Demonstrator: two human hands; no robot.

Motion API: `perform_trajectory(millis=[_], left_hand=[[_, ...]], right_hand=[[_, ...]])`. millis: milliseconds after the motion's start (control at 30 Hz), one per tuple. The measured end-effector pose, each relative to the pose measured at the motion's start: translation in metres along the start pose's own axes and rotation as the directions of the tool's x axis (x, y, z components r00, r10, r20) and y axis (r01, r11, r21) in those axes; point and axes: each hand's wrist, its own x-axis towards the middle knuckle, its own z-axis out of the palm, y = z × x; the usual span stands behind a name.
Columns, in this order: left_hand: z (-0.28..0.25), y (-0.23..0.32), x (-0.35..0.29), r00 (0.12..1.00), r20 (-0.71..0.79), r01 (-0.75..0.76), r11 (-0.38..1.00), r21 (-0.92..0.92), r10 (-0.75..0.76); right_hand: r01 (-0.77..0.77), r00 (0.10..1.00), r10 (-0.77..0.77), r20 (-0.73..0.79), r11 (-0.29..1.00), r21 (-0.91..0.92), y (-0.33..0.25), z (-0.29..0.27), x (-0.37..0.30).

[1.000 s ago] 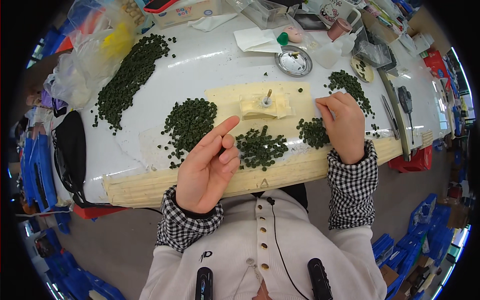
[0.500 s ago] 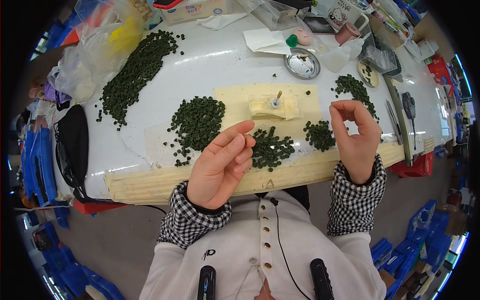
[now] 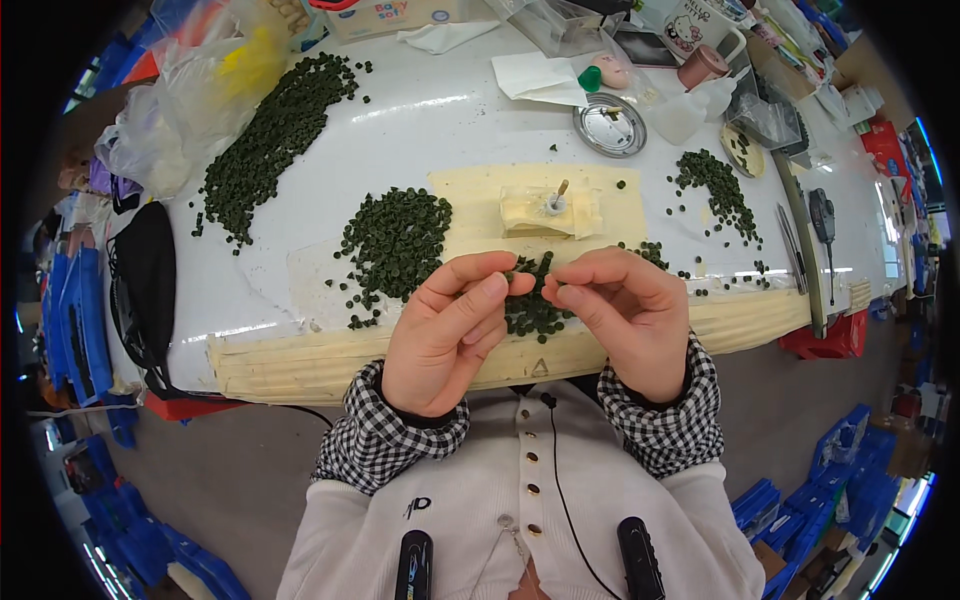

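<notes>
My left hand [image 3: 445, 335] is closed in a pinch, with a bit of a small dark green piece [image 3: 511, 274] showing at the fingertips. My right hand [image 3: 630, 325] faces it with thumb and forefinger pressed together; what they hold, if anything, is too small to make out. The fingertips of both hands are close but apart. Behind and below them lies a small pile of dark green round pieces [image 3: 533, 318], partly hidden by my hands. Just beyond stands a block wrapped in pale yellow tape [image 3: 535, 222], with a thin brownish pin [image 3: 562, 190] upright on top.
A larger green pile [image 3: 397, 240] lies left of the block, a long one [image 3: 270, 150] at far left, another [image 3: 718, 185] at right. A round metal lid [image 3: 610, 127] sits at the back. Tweezers [image 3: 790, 248] and a dark-handled tool [image 3: 822, 220] lie at right.
My right hand has moved left from over the right side of the table to meet the left hand's fingertips. The small pile it came from looks spread out. My left hand has barely shifted.
</notes>
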Motion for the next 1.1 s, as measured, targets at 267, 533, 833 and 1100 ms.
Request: perform_trajectory(millis=[267,533,833,1100], left_hand=[[-0.004,-0.004,0.002,0.998,0.032,-0.05,0.998,0.033,0.049],[0.001,-0.005,0.003,0.994,-0.013,-0.101,0.979,0.179,0.105],[-0.002,-0.011,0.004,0.971,-0.018,-0.216,0.913,0.345,0.237],[-0.003,-0.011,0.004,0.967,-0.029,-0.225,0.896,0.383,0.255]], right_hand=[[-0.194,0.981,0.195,0.019,0.952,0.237,0.001,0.001,0.001],[-0.071,0.997,0.073,-0.013,0.994,0.081,0.008,0.004,0.001],[0.13,0.988,-0.147,-0.054,0.963,-0.235,0.005,0.013,0.003],[0.138,0.985,-0.158,-0.067,0.961,-0.24,0.008,0.015,0.002]])
